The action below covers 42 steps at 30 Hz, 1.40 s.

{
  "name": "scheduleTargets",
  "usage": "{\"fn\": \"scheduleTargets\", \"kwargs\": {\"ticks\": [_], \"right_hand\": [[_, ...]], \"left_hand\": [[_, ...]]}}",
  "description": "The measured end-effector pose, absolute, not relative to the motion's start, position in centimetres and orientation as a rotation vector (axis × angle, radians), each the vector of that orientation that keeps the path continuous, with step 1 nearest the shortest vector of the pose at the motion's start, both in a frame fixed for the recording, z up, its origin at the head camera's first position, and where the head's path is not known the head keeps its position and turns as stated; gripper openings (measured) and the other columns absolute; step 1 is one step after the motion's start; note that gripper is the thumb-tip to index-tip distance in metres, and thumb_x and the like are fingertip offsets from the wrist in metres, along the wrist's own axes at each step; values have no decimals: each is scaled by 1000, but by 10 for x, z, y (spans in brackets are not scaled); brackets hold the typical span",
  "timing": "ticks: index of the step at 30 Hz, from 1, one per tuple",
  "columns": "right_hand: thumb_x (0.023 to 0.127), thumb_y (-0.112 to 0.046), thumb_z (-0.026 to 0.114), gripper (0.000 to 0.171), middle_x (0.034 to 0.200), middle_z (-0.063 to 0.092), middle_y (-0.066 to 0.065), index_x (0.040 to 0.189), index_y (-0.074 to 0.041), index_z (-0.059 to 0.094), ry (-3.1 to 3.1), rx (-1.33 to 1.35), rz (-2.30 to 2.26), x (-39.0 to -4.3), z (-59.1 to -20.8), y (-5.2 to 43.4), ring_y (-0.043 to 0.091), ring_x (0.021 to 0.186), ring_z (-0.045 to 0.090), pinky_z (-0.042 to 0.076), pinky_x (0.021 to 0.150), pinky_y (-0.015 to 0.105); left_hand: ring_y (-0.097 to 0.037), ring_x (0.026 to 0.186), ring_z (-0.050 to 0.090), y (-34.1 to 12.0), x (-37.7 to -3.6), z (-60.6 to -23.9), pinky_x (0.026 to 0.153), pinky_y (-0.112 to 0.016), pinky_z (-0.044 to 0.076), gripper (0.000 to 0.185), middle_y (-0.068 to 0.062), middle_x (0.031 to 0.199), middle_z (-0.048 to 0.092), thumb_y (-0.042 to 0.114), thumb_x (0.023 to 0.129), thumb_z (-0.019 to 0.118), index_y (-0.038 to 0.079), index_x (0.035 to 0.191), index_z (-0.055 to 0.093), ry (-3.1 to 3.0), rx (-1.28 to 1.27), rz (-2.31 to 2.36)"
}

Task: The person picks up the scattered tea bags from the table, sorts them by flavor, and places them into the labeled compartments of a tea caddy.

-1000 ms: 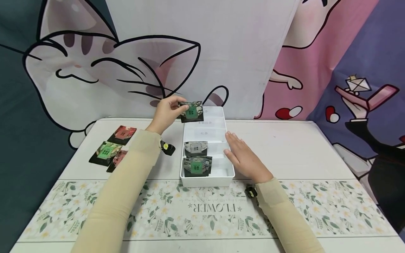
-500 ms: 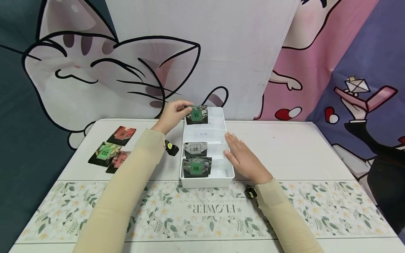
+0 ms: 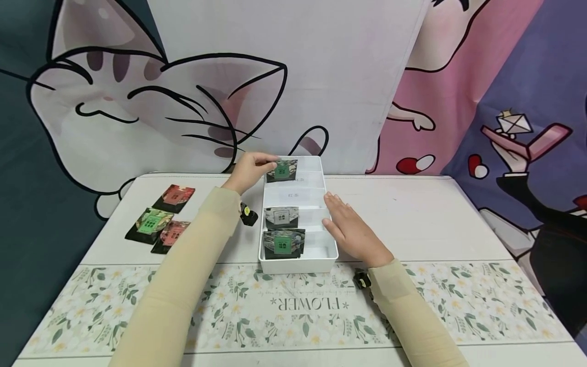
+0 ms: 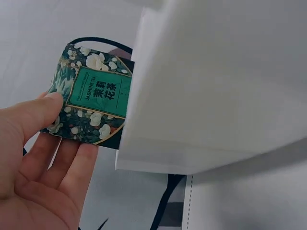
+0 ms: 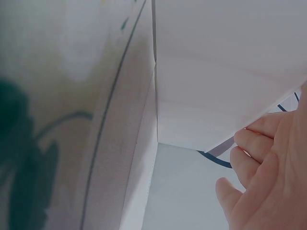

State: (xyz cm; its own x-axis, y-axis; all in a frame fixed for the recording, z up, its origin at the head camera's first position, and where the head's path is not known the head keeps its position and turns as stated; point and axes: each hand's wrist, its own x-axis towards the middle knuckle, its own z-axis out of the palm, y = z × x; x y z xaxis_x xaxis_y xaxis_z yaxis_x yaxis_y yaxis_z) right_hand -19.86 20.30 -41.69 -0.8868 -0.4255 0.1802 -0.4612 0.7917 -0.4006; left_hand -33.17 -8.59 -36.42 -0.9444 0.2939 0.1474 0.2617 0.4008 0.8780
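Observation:
My left hand (image 3: 249,172) pinches a jasmine tea bag packet (image 4: 98,91) with a green label, thumb on its front. The packet's lower part is hidden behind the wall of the white divided box (image 4: 201,86), in the far compartment. My right hand (image 3: 353,229) rests along the box's right side with fingers extended, fingertips at the rim. Two nearer compartments hold tea packets: one with a grey label (image 3: 282,217) and, at the front, several with a green label (image 3: 283,244). Between them and the far compartment are sections with printed labels.
On the table's left lie a red packet (image 3: 174,198), a green-labelled packet (image 3: 149,224) and another red packet (image 3: 169,236), partly behind the left sleeve. A floral strip (image 3: 312,311) crosses the table in front of the box. A cartoon backdrop (image 3: 357,86) stands behind.
My left hand has moved right and down with the jasmine tea packet, which has gone from above the box into its far compartment. The right hand stays at the box's side.

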Motion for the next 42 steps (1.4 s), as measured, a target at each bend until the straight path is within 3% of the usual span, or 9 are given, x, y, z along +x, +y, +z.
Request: {"fn": "scheduleTargets", "kwargs": {"ticks": [6, 21, 26, 33, 42], "right_hand": [[111, -39, 35, 65, 167, 18, 13, 161, -2, 18, -2893, 717, 660, -199, -419, 204, 31, 154, 16, 16, 123, 55], [111, -41, 33, 65, 168, 15, 11, 161, -4, 16, -2904, 722, 680, -199, -417, 203, 28, 155, 12, 11, 125, 49], [111, -43, 31, 65, 168, 14, 9, 162, -5, 15, -2920, 712, 680, -199, -416, 203, 25, 155, 10, 10, 125, 47], [111, -44, 31, 66, 168, 16, 12, 162, -4, 16, -2908, 715, 681, -200, -419, 204, 27, 155, 11, 11, 125, 49], [111, -42, 33, 65, 168, 16, 11, 161, -4, 15, -2896, 720, 692, -199, -418, 204, 27, 155, 11, 12, 124, 50]], "left_hand": [[-22, 108, 64, -86, -335, -371, 92, -38, 53, 26, -7, 128, 68, 15, 99, 68, 11, 124, 73, 2657, 494, 1594], [-23, 97, 63, -84, -338, -370, 81, -36, 51, 23, -10, 117, 70, 12, 100, 66, 9, 122, 74, 2782, 557, 1399], [-25, 100, 63, -83, -343, -373, 84, -38, 52, 24, -11, 118, 70, 9, 99, 66, 8, 123, 73, 2799, 566, 1363], [-28, 114, 64, -82, -347, -376, 98, -39, 52, 26, -15, 125, 68, 3, 100, 62, 2, 126, 69, 2807, 572, 1354], [-29, 114, 63, -83, -346, -376, 101, -40, 50, 28, -16, 125, 67, 1, 100, 60, 1, 127, 67, 2862, 583, 1265]]}}
